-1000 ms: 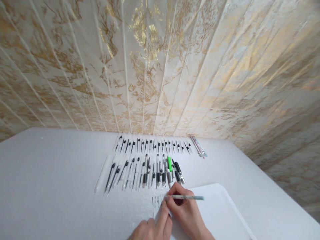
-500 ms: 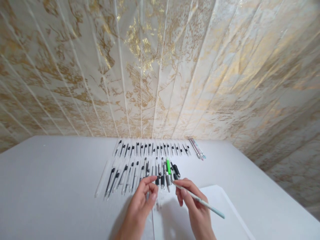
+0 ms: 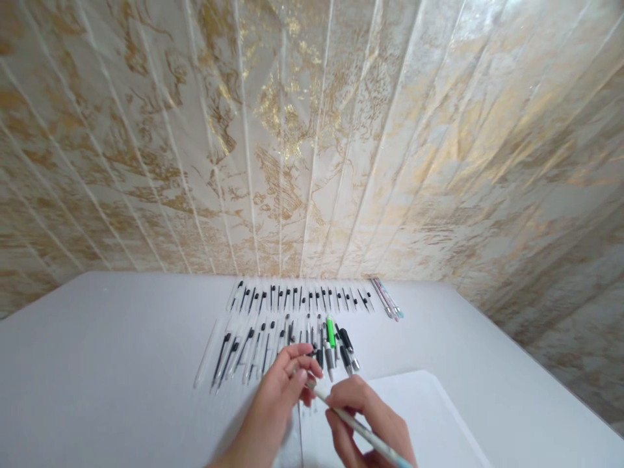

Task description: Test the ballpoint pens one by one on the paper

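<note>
The right hand's (image 3: pixel 376 411) fingers pinched a thin, pale, blue-ended pen (image 3: pixel 363 430); the left hand's (image 3: pixel 277 393), I couldn't tell. Steady holding seemed best.

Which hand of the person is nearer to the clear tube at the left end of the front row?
Left. The left hand is to the right of the clear tube, apart from it; the right hand, holding a pale pen, is farther right, beyond the left hand.

Pens (image 3: pixel 331 332) bar the way ahead; tabletop (image 3: pixel 121 364) leaves room either side
</note>
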Motion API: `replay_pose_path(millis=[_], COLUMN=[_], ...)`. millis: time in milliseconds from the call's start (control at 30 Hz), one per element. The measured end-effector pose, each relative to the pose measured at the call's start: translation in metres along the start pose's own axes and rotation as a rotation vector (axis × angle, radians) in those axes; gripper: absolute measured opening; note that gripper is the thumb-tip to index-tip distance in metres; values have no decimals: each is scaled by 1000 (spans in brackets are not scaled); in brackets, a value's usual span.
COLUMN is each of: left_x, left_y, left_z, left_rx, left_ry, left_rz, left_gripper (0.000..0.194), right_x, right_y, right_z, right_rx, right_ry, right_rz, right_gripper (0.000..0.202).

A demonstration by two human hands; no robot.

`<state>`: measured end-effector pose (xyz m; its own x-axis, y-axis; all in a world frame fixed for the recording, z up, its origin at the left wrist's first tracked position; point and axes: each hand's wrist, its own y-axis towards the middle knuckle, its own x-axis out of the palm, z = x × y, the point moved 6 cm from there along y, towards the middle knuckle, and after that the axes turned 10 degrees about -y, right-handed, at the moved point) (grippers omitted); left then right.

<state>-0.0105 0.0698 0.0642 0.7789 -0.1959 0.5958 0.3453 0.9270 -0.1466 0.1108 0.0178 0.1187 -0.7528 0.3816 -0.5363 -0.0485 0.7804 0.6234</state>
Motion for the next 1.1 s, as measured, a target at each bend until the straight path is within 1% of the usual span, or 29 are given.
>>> replay_pose_path(millis=[67, 100, 167, 233, 333, 500, 633, 767, 867, 933, 1000, 1033, 1067, 1100], left_x=[4, 6, 9, 11, 14, 13, 15, 14, 10, 4, 0, -1, -1, 2], left_y=[-3, -5, -9, -13, -16, -17, -19, -21, -21, -22, -22, -23, -23, -25], left_z=[-2, -3, -7, -10, -11, -10, -15, -25, -32, -39, -47, -50, -53, -57], left_rx=[76, 100, 116, 117, 109, 96, 68, 45, 61, 68, 127, 189, 266, 342], left_ry=[214, 282, 341, 343, 337, 364, 317, 311, 334, 431, 590, 684, 782, 889], left_rz=[-142, -192, -240, -246, -245, -224, -245, -277, -292, -279, -266, -274, -301, -365], left_gripper=[31, 34, 37, 41, 45, 47, 50, 47, 48, 53, 67, 72, 72, 68], right_x=[-5, -5, -3, -1, 0, -4, 7, 22, 28, 24, 14, 6, -5, -19], right_y=[4, 5, 6, 6, 5, 6, 2, -6, -9, -7, -1, 4, 10, 16], right_z=[4, 6, 10, 12, 12, 6, 5, 3, 1, 0, 7, 16, 29, 46], right_rx=[95, 133, 190, 216, 222, 166, 95, -4, -17, 6, 91, 155, 239, 329], right_ry=[53, 77, 110, 131, 136, 96, 58, -13, -63, -54, -5, 13, 13, -24], right_rz=[-51, -88, -150, -172, -170, -166, -258, -345, -384, -379, -379, -377, -371, -357], right_gripper=[9, 9, 14, 17, 19, 19, 15, 14, 16, 21, 28, 31, 32, 34])
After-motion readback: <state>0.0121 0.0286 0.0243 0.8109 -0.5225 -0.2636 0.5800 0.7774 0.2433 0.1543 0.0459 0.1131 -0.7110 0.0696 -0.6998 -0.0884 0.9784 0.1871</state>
